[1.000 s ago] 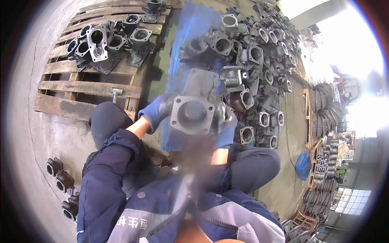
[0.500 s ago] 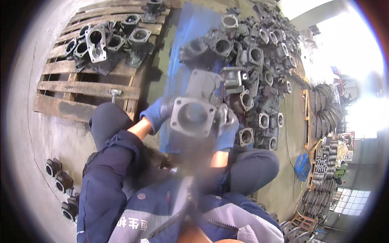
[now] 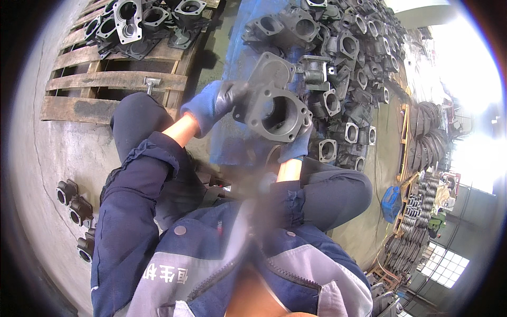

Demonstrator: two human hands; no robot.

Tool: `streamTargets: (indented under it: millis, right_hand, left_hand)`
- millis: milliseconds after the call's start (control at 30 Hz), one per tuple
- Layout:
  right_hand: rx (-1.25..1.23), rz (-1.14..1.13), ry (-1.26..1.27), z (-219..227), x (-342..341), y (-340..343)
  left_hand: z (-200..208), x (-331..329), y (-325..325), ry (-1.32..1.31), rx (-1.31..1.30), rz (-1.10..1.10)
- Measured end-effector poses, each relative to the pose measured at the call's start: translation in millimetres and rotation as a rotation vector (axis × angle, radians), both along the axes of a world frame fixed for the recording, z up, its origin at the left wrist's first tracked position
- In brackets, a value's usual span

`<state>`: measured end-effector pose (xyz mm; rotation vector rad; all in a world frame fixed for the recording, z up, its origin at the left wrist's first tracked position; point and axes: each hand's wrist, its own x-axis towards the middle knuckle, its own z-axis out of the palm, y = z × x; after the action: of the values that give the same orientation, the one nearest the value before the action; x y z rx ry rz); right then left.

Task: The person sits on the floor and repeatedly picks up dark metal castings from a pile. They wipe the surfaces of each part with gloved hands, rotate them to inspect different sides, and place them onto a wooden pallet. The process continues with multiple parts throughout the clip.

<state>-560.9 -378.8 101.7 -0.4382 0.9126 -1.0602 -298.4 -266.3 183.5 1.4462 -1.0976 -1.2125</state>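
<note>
A grey cast-metal housing point(image 3: 257, 112) with a wide round bore and a bolt-holed flange is held in front of me, tilted, its flat plate end pointing away. My left hand point(image 3: 217, 103), in a blue glove with a dark palm, is closed on the casting's left edge. My right hand point(image 3: 297, 143), gloved in blue, grips the right side near the flange; the casting covers most of its fingers. Below the casting lies a blue sheet point(image 3: 224, 140). Similar housings point(image 3: 303, 26) stand on its far part.
A large heap of castings point(image 3: 348, 47) fills the right. At the left, a wooden pallet point(image 3: 116, 80) bears several more housings point(image 3: 128, 21) and a T-shaped metal tool point(image 3: 152, 83). Several castings point(image 3: 80, 211) sit on the floor at lower left. A blue container point(image 3: 391, 204) stands far right.
The casting has turned in my hands, its plate end and bore now angled differently and set farther right. My left hand has shifted up along its edge. The whole view has also moved slightly.
</note>
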Motion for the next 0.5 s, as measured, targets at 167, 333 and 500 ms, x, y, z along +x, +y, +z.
streamTargets:
  millis: [167, 333, 500]
  right_hand:
    - [0.205, -0.031, -0.068, 4, -2, 6]
    - [0.07, 0.007, 0.073, 8, 7, 18]
    - [-0.073, 0.031, 0.2, 12, 23, 13]
  left_hand:
    - [2, -6, 1, -0.205, -0.112, 0.056]
    - [-6, -3, 1, -0.35, -0.004, 0.1]
    - [-13, 5, -1, -0.399, -0.038, 0.067]
